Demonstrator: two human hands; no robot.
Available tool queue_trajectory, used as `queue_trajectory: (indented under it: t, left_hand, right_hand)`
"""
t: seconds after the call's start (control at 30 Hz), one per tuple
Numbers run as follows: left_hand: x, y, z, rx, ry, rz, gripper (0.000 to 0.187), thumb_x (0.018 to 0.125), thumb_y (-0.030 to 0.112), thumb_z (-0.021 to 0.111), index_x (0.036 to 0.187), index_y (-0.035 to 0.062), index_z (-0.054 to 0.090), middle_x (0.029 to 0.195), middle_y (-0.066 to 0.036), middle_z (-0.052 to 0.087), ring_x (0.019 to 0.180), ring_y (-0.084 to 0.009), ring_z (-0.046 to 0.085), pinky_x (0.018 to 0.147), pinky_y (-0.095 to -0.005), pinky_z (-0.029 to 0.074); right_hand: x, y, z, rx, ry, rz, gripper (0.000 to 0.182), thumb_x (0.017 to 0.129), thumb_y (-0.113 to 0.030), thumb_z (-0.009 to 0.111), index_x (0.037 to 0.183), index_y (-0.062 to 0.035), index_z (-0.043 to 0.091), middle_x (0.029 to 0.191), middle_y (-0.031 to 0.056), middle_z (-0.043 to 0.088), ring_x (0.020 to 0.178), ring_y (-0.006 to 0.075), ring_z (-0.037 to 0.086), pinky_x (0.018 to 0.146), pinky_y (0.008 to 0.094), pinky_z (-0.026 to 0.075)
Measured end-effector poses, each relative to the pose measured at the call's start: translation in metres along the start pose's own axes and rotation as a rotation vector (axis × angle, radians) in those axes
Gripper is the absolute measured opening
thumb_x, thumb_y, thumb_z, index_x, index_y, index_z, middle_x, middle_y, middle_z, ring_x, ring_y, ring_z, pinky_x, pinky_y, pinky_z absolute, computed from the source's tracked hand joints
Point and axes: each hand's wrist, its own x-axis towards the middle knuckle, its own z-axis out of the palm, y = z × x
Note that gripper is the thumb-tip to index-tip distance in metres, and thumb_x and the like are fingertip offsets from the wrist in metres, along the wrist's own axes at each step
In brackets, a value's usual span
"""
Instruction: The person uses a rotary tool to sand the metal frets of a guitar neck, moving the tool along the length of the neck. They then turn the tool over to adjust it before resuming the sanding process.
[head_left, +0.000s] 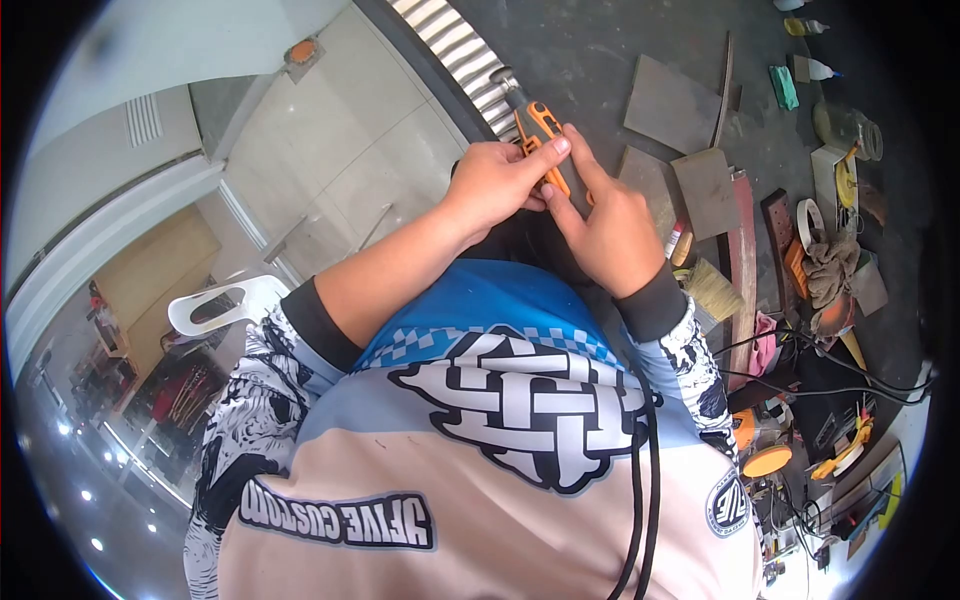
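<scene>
A slim orange-and-black hand tool (541,118) with a round metal head is held out in front of my body, its head pointing up and to the left. My left hand (492,182) is closed round its side, the thumb lying across the body. On the other side, my right hand (615,225) grips the lower end between thumb and fingers, with the index finger stretched along it. The fingers hide much of the tool's lower half. Its exact kind cannot be made out.
Right of my hands, a dark worktop (590,60) bears flat grey plates (672,103), a wide brush (710,290), a glove (830,270), a glass jar (848,132) and black cables (850,365). A white plastic chair (228,305) stands at left on the tiled floor (350,140).
</scene>
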Motion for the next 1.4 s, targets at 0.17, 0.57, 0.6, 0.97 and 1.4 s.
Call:
queue_trajectory:
  t: [0.17,0.57,0.6,0.97,1.4]
  left_hand:
    - [0.005,-0.005,-0.002,0.002,0.009,0.032,0.067,0.095,0.053,0.075,0.100,-0.0137,0.070,0.089,-0.016,0.073,0.079,-0.0194,0.075,0.073,-0.0307,0.065]
    - [0.005,-0.003,0.007,0.014,0.025,0.054,0.068,0.093,0.055,0.076,0.097,-0.0131,0.072,0.088,-0.016,0.075,0.078,-0.0198,0.076,0.072,-0.0303,0.065]
    - [0.006,0.000,0.004,0.022,0.018,0.045,0.068,0.093,0.054,0.076,0.097,-0.0131,0.072,0.088,-0.016,0.075,0.078,-0.0199,0.076,0.072,-0.0304,0.065]
    - [0.005,0.003,0.007,0.026,0.038,0.036,0.066,0.092,0.052,0.077,0.097,-0.0137,0.071,0.088,-0.017,0.074,0.077,-0.0203,0.076,0.071,-0.0307,0.065]
    - [-0.023,-0.036,-0.030,-0.109,-0.282,-0.057,0.061,0.100,0.046,0.071,0.120,-0.0107,0.064,0.110,-0.019,0.073,0.099,-0.0228,0.074,0.092,-0.0344,0.061]
  right_hand:
    - [0.002,-0.002,-0.002,0.018,0.001,0.017,0.069,0.094,-0.030,0.071,0.158,-0.0193,0.046,0.084,0.0237,0.071,0.080,0.0452,0.072,0.072,0.0519,0.056]
    - [0.000,0.005,-0.006,0.043,-0.002,0.045,0.068,0.095,-0.033,0.071,0.157,-0.0190,0.047,0.089,0.0247,0.073,0.084,0.0462,0.072,0.074,0.0515,0.057]
    - [0.003,0.001,-0.006,0.049,-0.002,0.053,0.067,0.096,-0.034,0.071,0.157,-0.0190,0.047,0.089,0.0250,0.073,0.085,0.0465,0.072,0.075,0.0515,0.057]
    - [0.002,0.004,-0.006,0.058,0.001,0.050,0.067,0.096,-0.035,0.070,0.156,-0.0189,0.048,0.093,0.0264,0.073,0.088,0.0473,0.072,0.077,0.0513,0.058]
    - [-0.044,-0.002,0.030,-0.132,0.079,-0.137,0.070,0.094,-0.031,0.071,0.158,-0.0236,0.044,0.085,0.0207,0.068,0.076,0.0409,0.071,0.070,0.0504,0.058]
